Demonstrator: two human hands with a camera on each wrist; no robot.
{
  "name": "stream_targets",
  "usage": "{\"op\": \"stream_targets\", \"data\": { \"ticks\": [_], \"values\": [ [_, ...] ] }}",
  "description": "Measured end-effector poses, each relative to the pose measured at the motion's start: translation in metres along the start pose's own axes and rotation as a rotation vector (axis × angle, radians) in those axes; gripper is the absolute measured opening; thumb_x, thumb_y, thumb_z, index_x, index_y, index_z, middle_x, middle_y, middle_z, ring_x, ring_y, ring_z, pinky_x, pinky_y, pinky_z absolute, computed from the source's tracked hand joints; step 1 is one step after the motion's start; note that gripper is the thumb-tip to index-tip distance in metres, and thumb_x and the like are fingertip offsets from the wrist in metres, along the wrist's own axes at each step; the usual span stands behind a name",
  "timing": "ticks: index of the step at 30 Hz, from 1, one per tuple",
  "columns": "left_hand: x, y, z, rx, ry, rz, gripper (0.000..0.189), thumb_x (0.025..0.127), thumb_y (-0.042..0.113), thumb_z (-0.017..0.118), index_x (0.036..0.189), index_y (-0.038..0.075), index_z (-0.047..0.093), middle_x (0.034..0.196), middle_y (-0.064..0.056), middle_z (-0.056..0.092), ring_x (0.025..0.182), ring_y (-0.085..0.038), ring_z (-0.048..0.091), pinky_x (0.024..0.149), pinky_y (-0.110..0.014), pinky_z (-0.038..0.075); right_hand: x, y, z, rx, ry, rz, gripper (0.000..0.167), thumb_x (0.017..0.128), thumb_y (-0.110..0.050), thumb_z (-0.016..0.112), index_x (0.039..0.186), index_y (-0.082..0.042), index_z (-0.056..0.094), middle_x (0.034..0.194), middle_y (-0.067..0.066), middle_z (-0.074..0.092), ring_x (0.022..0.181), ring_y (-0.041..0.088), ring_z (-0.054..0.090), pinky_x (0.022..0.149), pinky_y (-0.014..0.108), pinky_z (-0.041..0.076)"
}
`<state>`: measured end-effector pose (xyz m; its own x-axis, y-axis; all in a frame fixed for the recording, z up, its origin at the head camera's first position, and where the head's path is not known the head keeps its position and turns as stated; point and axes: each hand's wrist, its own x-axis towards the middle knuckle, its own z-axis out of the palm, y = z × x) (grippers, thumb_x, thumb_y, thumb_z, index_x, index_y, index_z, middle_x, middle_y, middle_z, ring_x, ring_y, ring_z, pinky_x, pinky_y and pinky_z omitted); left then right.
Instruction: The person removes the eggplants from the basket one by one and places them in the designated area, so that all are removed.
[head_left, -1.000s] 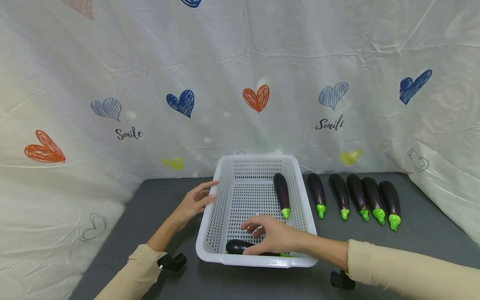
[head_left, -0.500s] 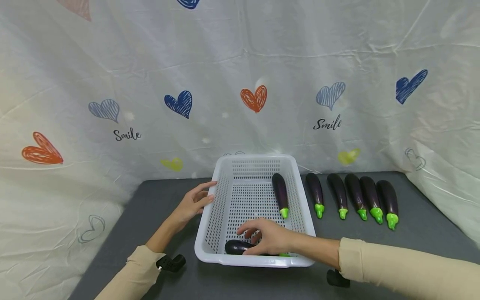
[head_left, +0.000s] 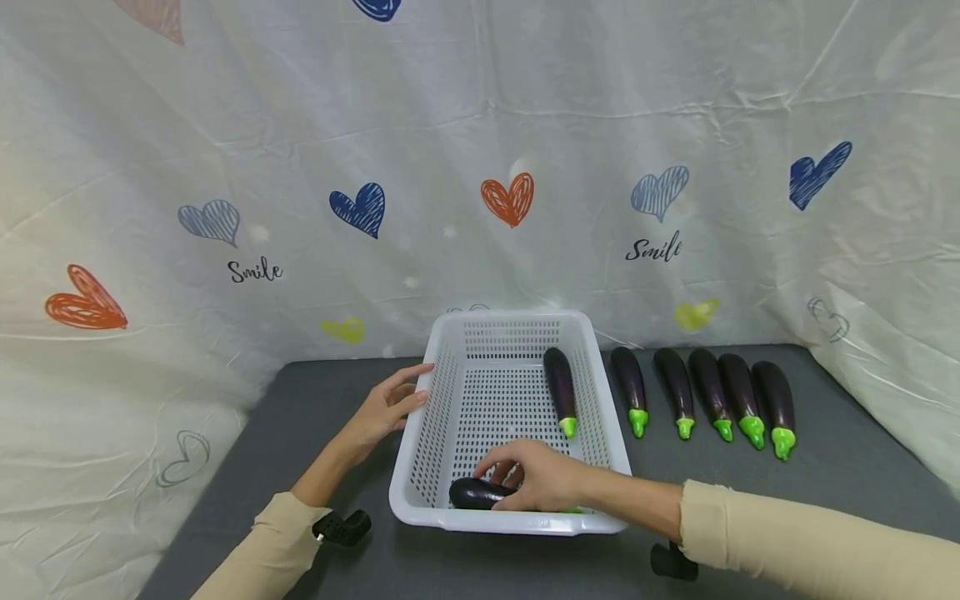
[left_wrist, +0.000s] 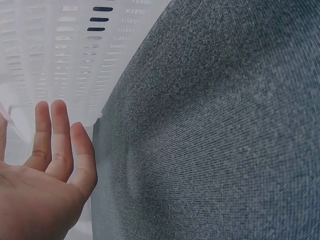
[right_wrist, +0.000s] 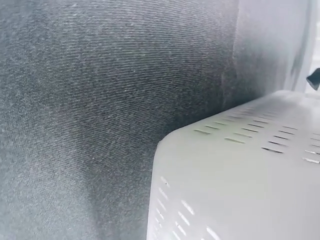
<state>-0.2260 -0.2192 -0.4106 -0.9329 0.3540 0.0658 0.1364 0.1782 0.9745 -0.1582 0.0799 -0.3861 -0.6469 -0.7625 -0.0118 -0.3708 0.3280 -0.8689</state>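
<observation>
A white perforated plastic basket (head_left: 508, 523) stands on the dark grey table. Inside it, along the near wall, lies an eggplant (head_left: 471, 493) turned sideways. My right hand (head_left: 546, 477) reaches over the near right corner and grips this eggplant with curled fingers and thumb, covering its middle. A second eggplant (head_left: 560, 385) rests in the basket by the right wall, green stem toward me. At the left rim, my left hand (head_left: 382, 412) touches the basket with its fingertips. The left wrist view shows the fingers (left_wrist: 61, 130) of that hand loosely extended beside the basket's slotted outer wall.
To the right of the basket several more eggplants (head_left: 708, 392) lie in a row on the table (head_left: 330, 417), stems toward me. Behind the table hangs a pale curtain (head_left: 442, 125) with printed hearts. In the right wrist view, the basket's outer corner (right_wrist: 210, 165) takes up the lower right.
My right hand has lowered slightly and its fingers have closed in around the near eggplant. The left hand stays at the left rim. The whole head view has shifted a little.
</observation>
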Motion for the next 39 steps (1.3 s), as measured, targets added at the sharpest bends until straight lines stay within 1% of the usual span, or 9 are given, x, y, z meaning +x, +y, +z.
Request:
{"op": "stream_targets", "data": {
  "ticks": [8, 15, 22, 29, 35, 39],
  "values": [
    [0.000, -0.001, -0.001, 0.009, -0.004, -0.013, 0.054, 0.105, 0.024, 0.061, 0.155, 0.020, 0.043, 0.136, -0.022, 0.054, 0.116, -0.035, 0.059, 0.087, -0.052, 0.054, -0.004, -0.005, -0.003, 0.040, 0.023, -0.021, 0.038, 0.086, -0.007, 0.083, 0.122, -0.007, 0.071, 0.106, 0.004, 0.070, 0.091, 0.019, 0.068, 0.082, 0.030, 0.054],
    [0.001, -0.001, -0.001, 0.016, -0.003, -0.018, 0.054, 0.105, 0.025, 0.061, 0.155, 0.022, 0.043, 0.136, -0.021, 0.055, 0.117, -0.035, 0.059, 0.088, -0.053, 0.053, -0.007, -0.008, -0.008, 0.101, 0.071, -0.066, 0.039, 0.086, -0.009, 0.081, 0.123, -0.003, 0.070, 0.115, 0.006, 0.069, 0.099, 0.022, 0.066, 0.086, 0.034, 0.054],
    [0.001, -0.001, -0.001, 0.006, -0.003, -0.019, 0.054, 0.104, 0.024, 0.061, 0.155, 0.022, 0.043, 0.135, -0.022, 0.055, 0.116, -0.035, 0.059, 0.088, -0.054, 0.053, -0.010, -0.010, -0.013, 0.166, 0.101, -0.043, 0.039, 0.088, -0.010, 0.080, 0.126, -0.004, 0.069, 0.114, 0.007, 0.069, 0.099, 0.027, 0.066, 0.085, 0.036, 0.054],
    [0.001, -0.002, -0.001, 0.005, -0.004, -0.023, 0.054, 0.105, 0.024, 0.061, 0.155, 0.022, 0.043, 0.135, -0.022, 0.054, 0.115, -0.035, 0.059, 0.089, -0.055, 0.052, -0.010, -0.008, -0.018, 0.177, 0.126, -0.043, 0.040, 0.088, -0.012, 0.081, 0.126, -0.005, 0.069, 0.115, 0.008, 0.068, 0.098, 0.027, 0.066, 0.085, 0.040, 0.055],
    [0.002, -0.003, -0.002, 0.005, -0.006, -0.024, 0.054, 0.105, 0.024, 0.061, 0.155, 0.022, 0.043, 0.136, -0.022, 0.054, 0.115, -0.035, 0.060, 0.089, -0.055, 0.052, -0.012, -0.008, -0.022, 0.211, 0.147, -0.042, 0.041, 0.089, -0.013, 0.081, 0.127, -0.005, 0.069, 0.113, 0.010, 0.068, 0.096, 0.028, 0.068, 0.079, 0.038, 0.057],
    [0.002, -0.003, -0.002, -0.001, -0.008, -0.028, 0.054, 0.105, 0.024, 0.061, 0.155, 0.022, 0.043, 0.136, -0.022, 0.054, 0.115, -0.035, 0.060, 0.089, -0.055, 0.052, -0.013, -0.010, -0.025, 0.220, 0.168, -0.021, 0.042, 0.088, -0.015, 0.082, 0.126, -0.007, 0.070, 0.111, 0.009, 0.069, 0.094, 0.028, 0.068, 0.076, 0.037, 0.058]
  ]
}}
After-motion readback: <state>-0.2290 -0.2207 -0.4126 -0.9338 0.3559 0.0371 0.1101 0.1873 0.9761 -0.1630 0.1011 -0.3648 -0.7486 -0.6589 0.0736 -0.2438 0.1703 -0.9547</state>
